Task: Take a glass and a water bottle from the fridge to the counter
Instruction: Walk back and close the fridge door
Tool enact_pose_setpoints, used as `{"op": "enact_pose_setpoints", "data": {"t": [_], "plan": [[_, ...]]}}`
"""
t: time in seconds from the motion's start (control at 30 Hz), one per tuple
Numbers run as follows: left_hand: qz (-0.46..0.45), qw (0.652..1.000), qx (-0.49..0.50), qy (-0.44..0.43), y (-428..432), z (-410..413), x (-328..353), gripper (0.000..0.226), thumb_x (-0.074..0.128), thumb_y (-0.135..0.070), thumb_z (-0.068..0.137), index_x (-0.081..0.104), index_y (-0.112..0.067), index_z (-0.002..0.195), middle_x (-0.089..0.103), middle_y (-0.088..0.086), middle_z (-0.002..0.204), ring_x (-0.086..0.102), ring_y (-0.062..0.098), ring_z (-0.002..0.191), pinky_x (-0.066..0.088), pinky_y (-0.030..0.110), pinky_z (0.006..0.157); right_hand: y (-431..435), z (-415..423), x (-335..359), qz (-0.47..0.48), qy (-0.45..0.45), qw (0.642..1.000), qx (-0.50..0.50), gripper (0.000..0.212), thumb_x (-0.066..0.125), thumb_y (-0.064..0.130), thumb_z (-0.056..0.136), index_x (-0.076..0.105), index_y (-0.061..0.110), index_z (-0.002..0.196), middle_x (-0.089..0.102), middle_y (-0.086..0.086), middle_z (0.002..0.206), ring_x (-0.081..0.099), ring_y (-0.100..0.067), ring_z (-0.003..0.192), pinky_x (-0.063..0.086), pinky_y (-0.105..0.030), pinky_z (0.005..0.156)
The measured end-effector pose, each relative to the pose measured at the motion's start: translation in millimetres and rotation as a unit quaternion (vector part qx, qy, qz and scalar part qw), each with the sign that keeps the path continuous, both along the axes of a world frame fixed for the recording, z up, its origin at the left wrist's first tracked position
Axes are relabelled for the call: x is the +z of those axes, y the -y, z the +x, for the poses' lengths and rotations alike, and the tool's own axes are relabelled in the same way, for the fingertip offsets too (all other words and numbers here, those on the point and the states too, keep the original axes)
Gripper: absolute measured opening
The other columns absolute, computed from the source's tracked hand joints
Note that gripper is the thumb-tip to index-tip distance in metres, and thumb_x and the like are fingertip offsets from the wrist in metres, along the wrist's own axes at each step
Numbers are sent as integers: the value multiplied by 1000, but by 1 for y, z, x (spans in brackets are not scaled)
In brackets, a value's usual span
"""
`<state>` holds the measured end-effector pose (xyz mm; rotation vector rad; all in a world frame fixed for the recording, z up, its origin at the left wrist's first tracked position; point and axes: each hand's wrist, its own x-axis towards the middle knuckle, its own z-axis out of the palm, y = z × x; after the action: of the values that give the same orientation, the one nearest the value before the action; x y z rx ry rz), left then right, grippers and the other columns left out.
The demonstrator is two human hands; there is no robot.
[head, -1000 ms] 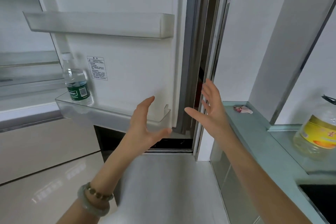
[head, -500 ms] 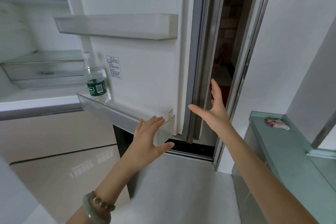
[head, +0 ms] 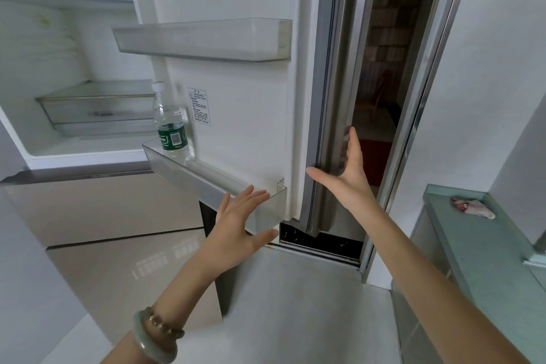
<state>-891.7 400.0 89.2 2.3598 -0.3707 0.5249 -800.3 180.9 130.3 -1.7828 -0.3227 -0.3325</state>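
Inside the lower door bin (head: 206,183) stands a water bottle (head: 171,124); both hands spread, empty.

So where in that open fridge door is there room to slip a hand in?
The upper door shelf looks bare. The lower door shelf is free from the water bottle at its inner end out to the left hand. The right hand crowds the door edge.

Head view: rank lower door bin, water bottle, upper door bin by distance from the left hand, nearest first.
From the left hand:
1. Lower door bin, its near corner right at the fingers.
2. Water bottle, upright at that bin's far left end.
3. Upper door bin, higher on the door, well above the hand.
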Motion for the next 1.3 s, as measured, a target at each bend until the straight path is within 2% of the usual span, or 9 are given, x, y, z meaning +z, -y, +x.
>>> {"op": "enact_pose_setpoints", "data": {"t": [0.23,0.37,0.43,0.57,0.73,0.9,1.0,1.13,1.3], "plan": [[2,1000,13,-2,-19,-27,0,81,71,-37,84,25,-26,149,28,-19,141,8,-12,134,-10,25,117,-12,-31,-2,8,19,1000,24,103,78,35,77,5,41,150,10,9,160,15,-9,145,20,-33,115],[-25,999,33,18,-26,-42,6,94,74,-37,81,13,-24,151,20,-21,148,11,-7,136,-1,33,120,-19,-50,6,22,35,998,39,77,64,39,89,16,39,149,30,-4,153,33,-16,138,32,-34,110],[-40,998,34,44,-29,-51,10,99,73,-43,77,8,-30,150,11,-32,147,13,-5,137,8,36,121,-28,-58,11,23,49,997,54,70,60,36,92,18,41,148,38,-5,148,39,-18,135,35,-39,112],[-65,992,45,97,-37,-66,16,98,68,-45,76,0,-39,147,1,-51,139,7,-23,132,10,15,112,-59,-76,10,43,83,991,95,73,59,33,92,16,32,152,28,3,156,28,-12,143,25,-45,118],[-91,986,72,118,-55,-86,20,98,63,-57,77,0,-40,150,0,-46,147,4,-10,144,7,10,114,-106,-100,-2,63,115,982,138,73,57,46,89,13,45,147,17,16,160,14,0,146,16,-42,121],[-111,980,103,130,-89,-104,26,94,67,-50,82,4,-39,151,5,-40,152,7,-13,143,10,1,108,-146,-122,0,53,134,966,214,59,50,53,92,16,61,140,25,36,148,21,9,140,23,-14,111],[-151,972,107,141,-110,-116,31,89,65,-49,84,11,-32,153,13,-29,157,12,-7,145,14,7,112,-168,-132,2,51,136,953,267,56,44,50,95,23,45,147,28,18,154,26,-4,143,26,-32,115],[-187,965,99,157,-139,-133,34,89,61,-54,85,14,-23,153,21,-18,159,18,-1,146,19,15,115,-205,-142,12,5,167,943,289,45,34,43,99,26,45,143,29,19,153,25,1,142,23,-21,115],[-201,957,117,172,-190,-145,36,95,65,-55,82,12,-21,153,23,-17,158,22,3,146,24,14,113,-262,-151,14,-27,197,925,323,42,32,32,102,27,43,142,26,8,158,18,-3,146,17,-34,120]]}}
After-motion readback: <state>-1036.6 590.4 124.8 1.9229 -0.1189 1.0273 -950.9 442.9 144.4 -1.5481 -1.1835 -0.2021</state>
